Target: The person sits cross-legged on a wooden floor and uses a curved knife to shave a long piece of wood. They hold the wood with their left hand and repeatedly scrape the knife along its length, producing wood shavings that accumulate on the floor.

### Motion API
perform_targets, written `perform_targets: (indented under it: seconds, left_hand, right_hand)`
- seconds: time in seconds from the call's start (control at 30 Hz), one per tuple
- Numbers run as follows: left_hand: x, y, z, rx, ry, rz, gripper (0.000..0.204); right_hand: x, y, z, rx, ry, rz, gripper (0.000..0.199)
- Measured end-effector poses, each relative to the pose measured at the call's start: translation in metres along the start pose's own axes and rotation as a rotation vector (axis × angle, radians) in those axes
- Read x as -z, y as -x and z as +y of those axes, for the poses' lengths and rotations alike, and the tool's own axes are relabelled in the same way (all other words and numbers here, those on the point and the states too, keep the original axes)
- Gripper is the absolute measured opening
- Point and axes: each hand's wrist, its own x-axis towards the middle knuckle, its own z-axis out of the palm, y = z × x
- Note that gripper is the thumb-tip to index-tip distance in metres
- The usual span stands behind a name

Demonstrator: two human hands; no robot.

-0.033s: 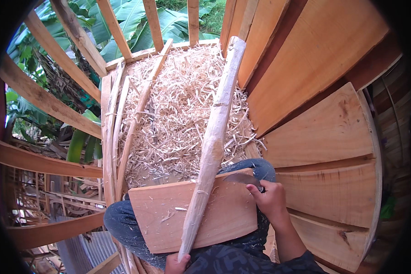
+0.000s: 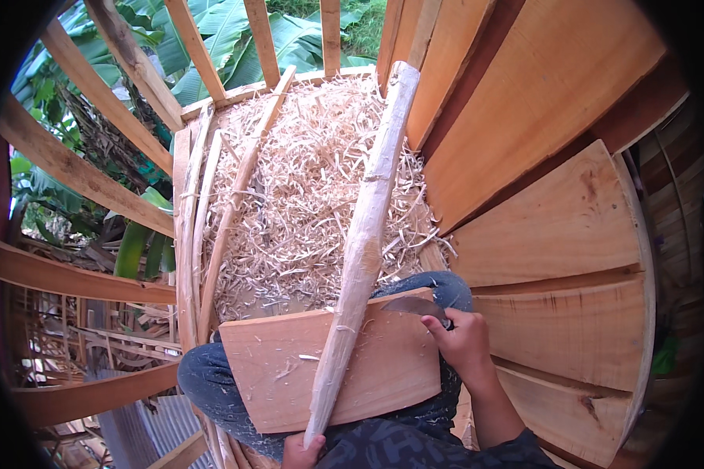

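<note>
A long, peeled wooden pole slants across a flat wooden board that rests over my lap. My left hand, at the bottom edge, is closed around the pole's near end. In my right hand is a knife with a broad, curved blade, its handle mostly hidden by my fingers. The blade lies over the board's far right corner, pointing left toward the pole but apart from it. Small wood chips are scattered on the board.
Curled wood shavings cover the floor ahead. Several long sticks lie along the left side, beside a slatted railing with plants behind it. A wall of wooden planks rises close on my right.
</note>
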Motion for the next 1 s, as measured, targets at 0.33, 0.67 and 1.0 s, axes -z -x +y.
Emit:
perform_targets:
  seconds: [0.33, 0.67, 1.0]
  left_hand:
    - [0.001, -0.001, -0.026, -0.003, 0.009, -0.016, 0.048]
    - [0.009, -0.009, -0.024, 0.04, 0.035, -0.08, 0.037]
    - [0.021, -0.017, -0.03, -0.041, -0.002, -0.226, 0.033]
  right_hand:
    - [-0.004, 0.001, -0.019, 0.185, 0.031, -0.037, 0.053]
    - [-0.04, -0.004, -0.041, 0.64, 0.324, -0.089, 0.062]
    - [0.033, -0.088, -0.001, -0.103, 0.172, 0.319, 0.066]
